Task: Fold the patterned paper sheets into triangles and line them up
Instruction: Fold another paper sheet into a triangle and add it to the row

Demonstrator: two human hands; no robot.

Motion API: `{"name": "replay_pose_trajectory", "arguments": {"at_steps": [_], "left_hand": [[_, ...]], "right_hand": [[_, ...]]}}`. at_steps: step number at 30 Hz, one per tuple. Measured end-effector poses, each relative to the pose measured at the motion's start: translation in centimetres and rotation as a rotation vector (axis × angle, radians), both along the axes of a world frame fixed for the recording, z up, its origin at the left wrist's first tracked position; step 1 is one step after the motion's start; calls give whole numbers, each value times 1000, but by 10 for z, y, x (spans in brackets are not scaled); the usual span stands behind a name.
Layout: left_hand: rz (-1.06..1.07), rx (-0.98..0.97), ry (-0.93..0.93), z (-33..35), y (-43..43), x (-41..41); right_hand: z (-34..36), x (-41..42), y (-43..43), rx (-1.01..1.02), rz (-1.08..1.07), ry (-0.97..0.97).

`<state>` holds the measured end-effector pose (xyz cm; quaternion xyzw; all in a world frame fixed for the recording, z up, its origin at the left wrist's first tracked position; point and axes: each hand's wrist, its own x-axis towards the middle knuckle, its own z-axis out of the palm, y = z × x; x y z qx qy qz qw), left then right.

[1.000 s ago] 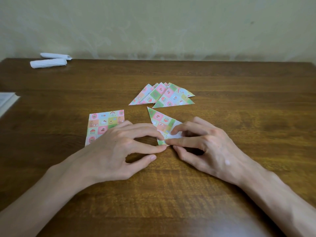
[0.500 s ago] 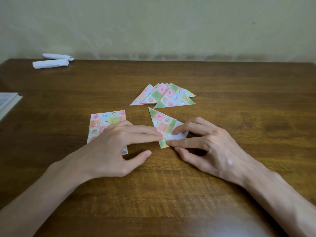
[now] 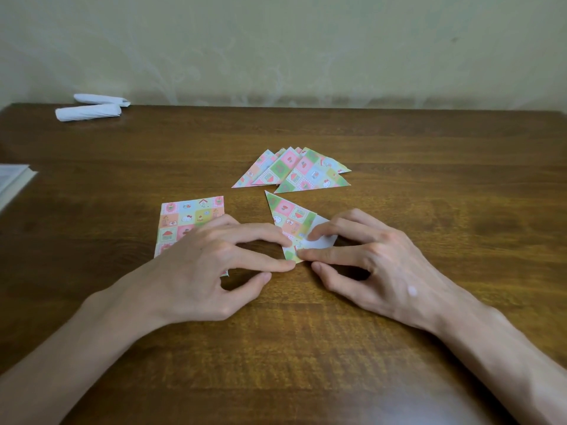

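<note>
So the half-folded triangle (image 3: 290, 220) lies flat on the wooden surface (image 3: 429, 185). Left hand (image 3: 202, 271) has its fingers (image 3: 264, 264) stretched out, tips pressing the triangle's near corner. Right hand (image 3: 380, 265) has arched fingers (image 3: 333, 227) pressing its white flap. Finished triangles (image 3: 294, 173) are fanned just behind it, and unfolded sheets (image 3: 184, 220) sit left of it.

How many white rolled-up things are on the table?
2. The nearer roll lies at the far left corner of the table; the farther roll lies just behind it, by the wall. More could lie outside the view.
</note>
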<state>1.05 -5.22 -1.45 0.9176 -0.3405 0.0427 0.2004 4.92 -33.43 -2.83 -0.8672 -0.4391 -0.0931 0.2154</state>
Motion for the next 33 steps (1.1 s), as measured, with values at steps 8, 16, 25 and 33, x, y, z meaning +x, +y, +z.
{"name": "replay_pose_trajectory", "arguments": {"at_steps": [8, 16, 25, 33], "left_hand": [[-5, 0, -13, -2, 1, 1], [-28, 67, -98, 0, -3, -3], [-6, 140, -137, 5, -9, -8], [-11, 169, -112, 4, -12, -10]], "right_hand": [[0, -1, 1, -11, 5, -17], [-2, 1, 1, -37, -6, -48], [-2, 6, 9, 172, -152, 223], [-6, 4, 23, 22, -278, 223]]}}
